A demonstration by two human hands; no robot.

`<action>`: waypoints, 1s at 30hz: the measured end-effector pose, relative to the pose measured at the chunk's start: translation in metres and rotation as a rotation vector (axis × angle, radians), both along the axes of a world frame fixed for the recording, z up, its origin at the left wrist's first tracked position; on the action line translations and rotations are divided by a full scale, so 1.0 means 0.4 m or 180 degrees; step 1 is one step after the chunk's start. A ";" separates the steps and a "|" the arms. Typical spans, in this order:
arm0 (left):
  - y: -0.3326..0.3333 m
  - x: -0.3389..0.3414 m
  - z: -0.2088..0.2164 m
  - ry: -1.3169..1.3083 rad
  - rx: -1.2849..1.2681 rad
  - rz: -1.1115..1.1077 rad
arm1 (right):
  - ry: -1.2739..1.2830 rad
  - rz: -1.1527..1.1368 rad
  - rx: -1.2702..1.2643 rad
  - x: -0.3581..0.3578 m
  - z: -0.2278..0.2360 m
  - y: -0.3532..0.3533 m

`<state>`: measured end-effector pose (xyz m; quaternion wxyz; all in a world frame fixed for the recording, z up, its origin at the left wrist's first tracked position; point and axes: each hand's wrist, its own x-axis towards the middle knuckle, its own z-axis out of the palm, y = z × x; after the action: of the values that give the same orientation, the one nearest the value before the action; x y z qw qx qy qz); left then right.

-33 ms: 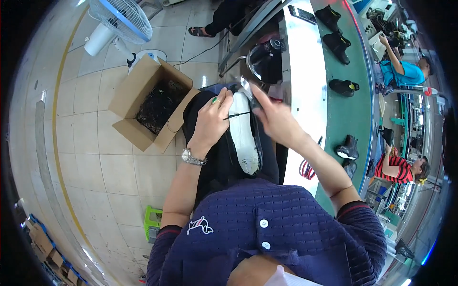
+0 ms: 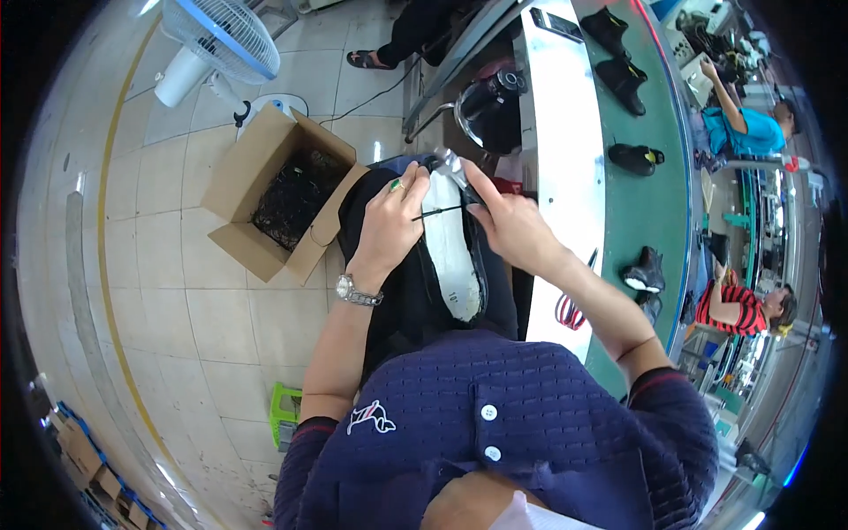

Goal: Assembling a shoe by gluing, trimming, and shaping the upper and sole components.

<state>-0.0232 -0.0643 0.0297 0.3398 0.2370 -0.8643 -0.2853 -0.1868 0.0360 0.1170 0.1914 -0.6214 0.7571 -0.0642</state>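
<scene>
A shoe lies across my lap with its pale bottom (image 2: 449, 247) facing up and black upper material along its edges. My left hand (image 2: 393, 212) is closed at the shoe's far left edge, its fingertips pressing the black upper; it wears a green-stoned ring and a wristwatch (image 2: 352, 290). In my right hand (image 2: 512, 221) is a metal-headed hand tool (image 2: 450, 166), its head over the far end of the shoe. Whether it is a hammer or pincers, I cannot tell. A thin black cord (image 2: 439, 212) crosses the pale bottom between my hands.
An open cardboard box (image 2: 252, 181) with black scraps stands on the floor at left, near a fan (image 2: 221, 40). To my right runs a white bench edge (image 2: 565, 141) beside a green conveyor (image 2: 658, 208) carrying black shoes (image 2: 634, 159). Two people work beyond it.
The metal head, blurred before, is now sharper and has shifted slightly at the shoe's far end. My left hand keeps its place on the shoe.
</scene>
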 end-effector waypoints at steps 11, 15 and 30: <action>0.007 0.007 0.001 0.0205 0.0130 0.0186 | 0.0115 0.0180 0.0359 -0.011 0.049 -0.024; 0.010 0.020 0.004 0.0272 0.0782 0.0477 | -0.0443 0.0228 -0.0044 0.012 0.165 -0.075; -0.001 0.006 0.034 0.0205 0.0849 0.0125 | -0.0441 -0.2147 -0.0605 -0.180 -0.144 0.246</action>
<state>-0.0207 -0.0646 0.0432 0.3384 0.2877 -0.8025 -0.3984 -0.2589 0.1345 0.0593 0.1516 -0.3458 0.8954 -0.2360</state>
